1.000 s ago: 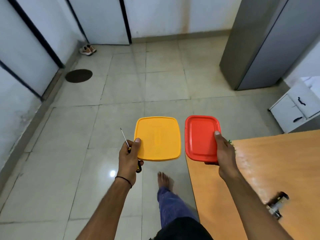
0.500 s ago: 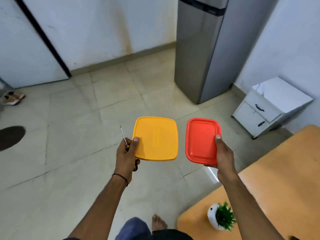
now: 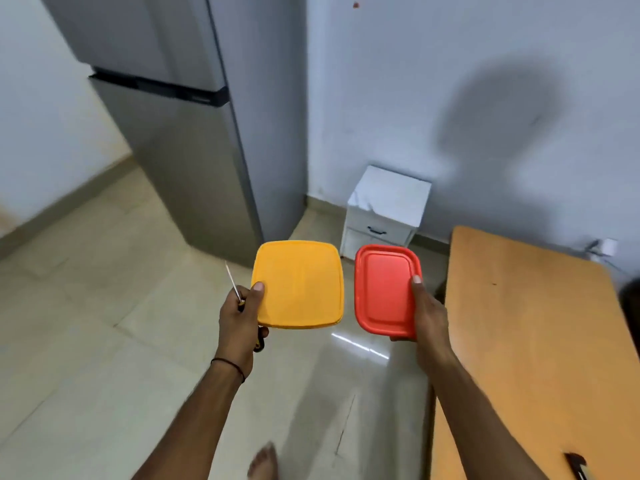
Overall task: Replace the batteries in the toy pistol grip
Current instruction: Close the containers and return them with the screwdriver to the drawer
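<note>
My left hand [image 3: 240, 320] grips a yellow lidded box [image 3: 299, 284] by its left edge, thumb on the lid, and the same hand holds a thin screwdriver [image 3: 232, 282] whose shaft points up and away. My right hand [image 3: 427, 313] grips a red lidded box [image 3: 382, 291] by its right edge, thumb on top. Both boxes are held level in the air over the floor, side by side, not touching. A dark object [image 3: 576, 462], possibly part of the toy, lies at the near edge of the orange table [image 3: 519, 341]; it is cut off by the frame.
A grey fridge [image 3: 194, 133] stands ahead on the left against the wall. A small white drawer unit [image 3: 384, 216] sits on the floor beyond the boxes. A white plug and cable [image 3: 604, 247] lie at the table's far corner. My bare foot [image 3: 263, 462] is on the tiled floor.
The view has swung to the right: the fridge and drawer unit are now straight ahead and the table lies along my right. Both hands keep the same hold on the boxes.
</note>
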